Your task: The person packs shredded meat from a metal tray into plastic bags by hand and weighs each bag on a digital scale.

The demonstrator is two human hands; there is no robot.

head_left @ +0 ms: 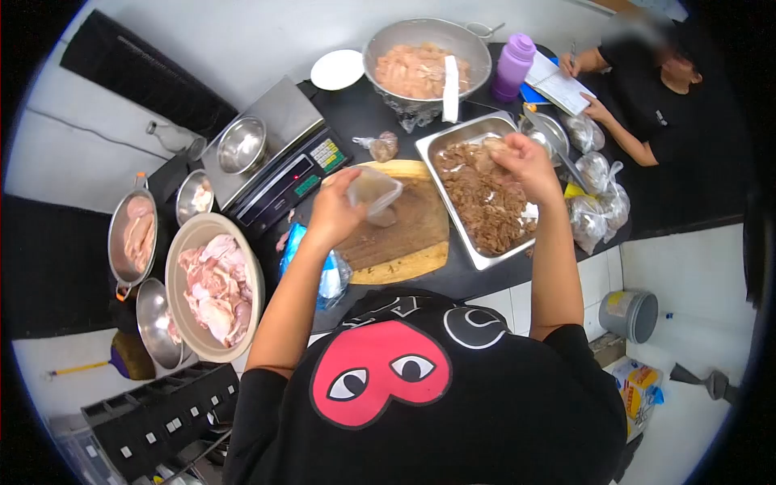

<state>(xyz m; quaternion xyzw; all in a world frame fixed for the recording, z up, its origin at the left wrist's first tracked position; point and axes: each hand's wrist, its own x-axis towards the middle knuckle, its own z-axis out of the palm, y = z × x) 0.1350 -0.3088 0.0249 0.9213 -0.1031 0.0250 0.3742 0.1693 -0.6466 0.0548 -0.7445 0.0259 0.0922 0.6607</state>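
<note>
Over the wooden chopping board [404, 242], my left hand [335, 214] is closed around a small clear plastic bag [376, 190], its mouth spread open. Inside the bag, the contents are hard to make out. My right hand [529, 166] is above a steel tray [477, 260] of brown cooked meat pieces [485, 210]. Its fingers are pinched on a piece of meat [495, 151]. A tied bag of meat [381, 146] lies just behind the board. A blue plastic packet [327, 279] rests by my left forearm.
Left of the board stands a digital scale [283, 178] holding a steel bowl [242, 145]. Raw chicken fills a beige basin [172, 283]. Behind are a colander [372, 61] of pale raw meat and a purple bottle [513, 69]. Several filled bags [594, 214] lie right; another person [647, 97] writes in a notebook.
</note>
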